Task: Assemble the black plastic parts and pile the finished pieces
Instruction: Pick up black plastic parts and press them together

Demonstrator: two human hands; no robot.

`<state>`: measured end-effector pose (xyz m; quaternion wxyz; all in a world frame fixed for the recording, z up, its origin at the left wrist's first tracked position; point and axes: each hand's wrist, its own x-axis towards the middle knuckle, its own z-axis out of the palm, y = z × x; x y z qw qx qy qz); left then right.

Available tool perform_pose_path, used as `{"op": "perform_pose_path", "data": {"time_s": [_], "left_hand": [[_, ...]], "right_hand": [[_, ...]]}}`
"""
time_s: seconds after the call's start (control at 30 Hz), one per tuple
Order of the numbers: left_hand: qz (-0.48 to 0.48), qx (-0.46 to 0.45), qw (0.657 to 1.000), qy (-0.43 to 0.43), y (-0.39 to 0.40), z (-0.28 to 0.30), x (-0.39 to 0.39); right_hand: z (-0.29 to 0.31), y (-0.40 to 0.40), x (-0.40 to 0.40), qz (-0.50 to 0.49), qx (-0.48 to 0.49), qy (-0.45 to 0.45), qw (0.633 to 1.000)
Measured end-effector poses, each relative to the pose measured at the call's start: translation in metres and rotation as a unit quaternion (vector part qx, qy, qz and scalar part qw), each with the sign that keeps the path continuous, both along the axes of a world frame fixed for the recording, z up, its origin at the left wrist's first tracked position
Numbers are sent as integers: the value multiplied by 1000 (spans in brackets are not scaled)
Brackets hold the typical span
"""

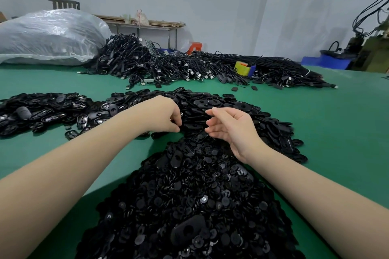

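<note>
step: picking parts from oval pile [231,107]
left hand [168,116]: fingers curled, maybe pinching a part
right hand [228,126]: loose, empty
next: grab mating disc [225,201]

Head view, forward-down, close over green table [336,124].

My left hand [168,116] is stretched well forward, knuckles up, fingers curled down and pinched together at their tips; what they hold, I cannot tell. My right hand [228,127] is just beside it, apart, palm turned up and leftward, fingers loosely bent, holding nothing. Both forearms are bare.
</note>
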<state>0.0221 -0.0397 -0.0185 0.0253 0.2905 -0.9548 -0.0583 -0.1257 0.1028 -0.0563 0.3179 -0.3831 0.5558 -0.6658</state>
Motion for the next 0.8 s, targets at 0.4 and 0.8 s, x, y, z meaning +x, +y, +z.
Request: {"op": "perform_pose_path", "data": {"time_s": [0.4, 0.8], "left_hand": [[68, 197, 972, -109, 11, 17, 7], [-19, 64, 997, -31, 10, 8, 2]], "right_hand": [[1, 0, 0, 6, 3, -4, 1000], [1, 1, 0, 5, 5, -3, 1000]]}}
